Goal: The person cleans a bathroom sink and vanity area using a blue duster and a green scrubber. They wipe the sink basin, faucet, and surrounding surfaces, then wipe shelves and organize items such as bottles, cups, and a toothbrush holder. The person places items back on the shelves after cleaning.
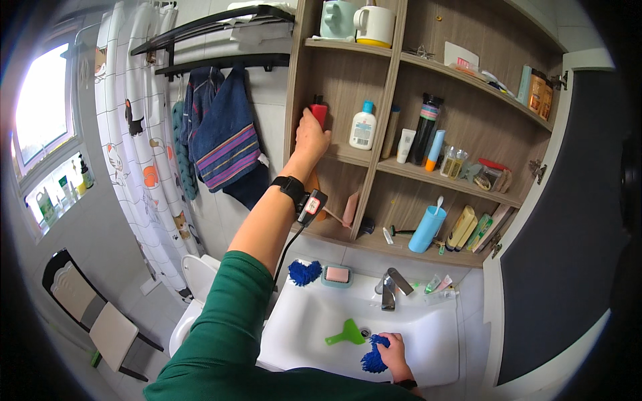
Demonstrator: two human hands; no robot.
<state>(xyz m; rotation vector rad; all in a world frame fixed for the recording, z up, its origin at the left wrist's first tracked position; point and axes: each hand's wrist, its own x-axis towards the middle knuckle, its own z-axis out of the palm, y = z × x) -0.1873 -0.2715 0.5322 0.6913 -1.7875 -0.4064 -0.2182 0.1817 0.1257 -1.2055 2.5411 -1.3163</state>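
Note:
My left hand point(312, 134) reaches into the left column of the wooden wall cabinet point(337, 75), closed around a red bottle point(318, 113) with a dark top. The hand hides the bottle's lower part. A white lotion bottle point(363, 128) with a blue cap stands to its right on the same shelf. Down at the white washbasin point(321, 363), my right hand point(394, 352) grips a shaggy blue microfiber cloth point(373, 357). Beside the drain, a green plastic scraper point(347, 333) lies in the basin.
A second blue shaggy cloth point(304, 273) and a soap dish point(337, 276) sit on the basin's rim near the chrome faucet point(390, 288). The mirrored cabinet door point(556, 225) stands open at right. Toiletries and a blue cup point(426, 229) occupy the shelves.

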